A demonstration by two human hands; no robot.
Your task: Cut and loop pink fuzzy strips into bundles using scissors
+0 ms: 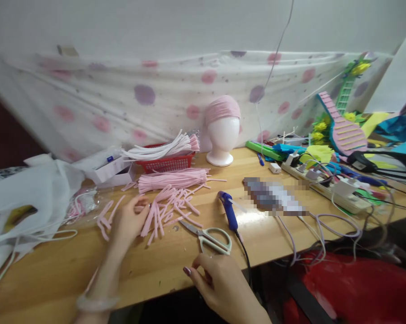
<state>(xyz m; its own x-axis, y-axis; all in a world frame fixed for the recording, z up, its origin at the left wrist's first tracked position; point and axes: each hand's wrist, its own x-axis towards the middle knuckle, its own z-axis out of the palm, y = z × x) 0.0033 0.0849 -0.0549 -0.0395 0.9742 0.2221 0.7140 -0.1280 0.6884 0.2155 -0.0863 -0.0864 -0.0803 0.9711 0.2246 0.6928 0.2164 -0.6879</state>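
My left hand [130, 221] rests on the table at the left edge of a loose pile of pink strips [169, 207], its fingers curled round some of them. Near the front edge my right hand [216, 279] is half curled, just below the handles of the scissors [211, 238]; whether its fingers hold anything is hidden. The scissors' blades point up and left toward the strips. A blue glue gun [229, 213] lies to their right. Behind the pile is a thick bundle of pink strips [174, 177].
A red basket [167, 163] of white and pink strips stands behind. Beside it is a white foam head [223, 137] wearing a pink band. Right: power strip [327, 191], cables, craft pieces. Left: white bag [30, 198], boxes [113, 173].
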